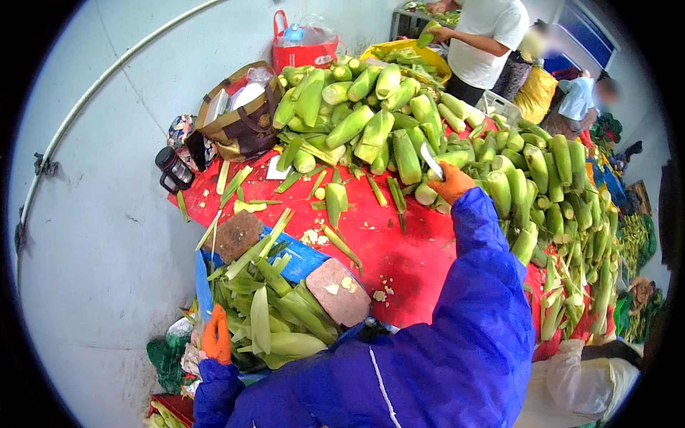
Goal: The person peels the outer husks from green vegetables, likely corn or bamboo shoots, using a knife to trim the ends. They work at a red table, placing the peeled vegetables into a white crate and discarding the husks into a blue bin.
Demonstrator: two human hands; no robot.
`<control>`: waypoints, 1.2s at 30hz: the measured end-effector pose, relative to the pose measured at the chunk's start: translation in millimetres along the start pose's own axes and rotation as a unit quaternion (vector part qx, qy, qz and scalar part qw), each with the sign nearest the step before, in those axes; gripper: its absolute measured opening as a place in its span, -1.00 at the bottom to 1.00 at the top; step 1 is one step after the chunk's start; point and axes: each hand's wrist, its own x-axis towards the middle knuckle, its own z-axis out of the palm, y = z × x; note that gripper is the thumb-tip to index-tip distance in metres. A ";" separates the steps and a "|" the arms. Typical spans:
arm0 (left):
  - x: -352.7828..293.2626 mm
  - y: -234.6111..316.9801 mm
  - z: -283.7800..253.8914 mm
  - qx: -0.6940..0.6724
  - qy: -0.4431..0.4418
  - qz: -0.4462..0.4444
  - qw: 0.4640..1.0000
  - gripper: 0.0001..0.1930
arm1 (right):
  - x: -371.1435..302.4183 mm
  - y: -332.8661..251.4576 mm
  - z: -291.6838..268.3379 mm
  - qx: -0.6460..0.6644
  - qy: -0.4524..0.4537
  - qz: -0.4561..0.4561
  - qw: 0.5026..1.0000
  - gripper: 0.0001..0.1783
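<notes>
Corn ears [349, 127] in green husks lie heaped along the far edge of a red-covered table [407, 264] and down its right side. The person's right hand [454, 183], in an orange glove, is at the near side of this heap, its fingers closed around a knife [431, 162] whose pale blade points up and to the left. Ears lie just left of, beyond and right of that hand; whether it touches one cannot be told.

The left hand [216, 337], also orange-gloved, is well apart from the heap, off the table's near left edge, beside a pile of loose husks [260, 321]. Its fingers point away from the body, close to a blue strip [203, 282]; how far open they are, or whether they grip it, cannot be told.

At the near edge, a brown block [234, 237] and a pinkish block [337, 291] rest on blue sheeting [298, 260]. A black mug [173, 170] stands by the far left corner, next to a brown bag [239, 121].
</notes>
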 end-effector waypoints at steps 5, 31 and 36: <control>41.8 71.2 22.9 -0.158 -0.069 0.095 0.980 -0.60 | -82.9 -114.6 -58.3 0.597 -0.037 0.040 0.800 -0.49; -2.3 -4.9 71.6 -0.788 -0.274 -0.260 0.487 -0.43 | -250.5 -376.4 24.0 0.096 -0.166 -0.387 0.902 0.00; 1.0 -15.5 71.7 -0.765 -0.342 -0.208 0.505 -0.46 | -295.2 -366.5 71.4 0.472 -0.321 -0.101 0.815 -0.32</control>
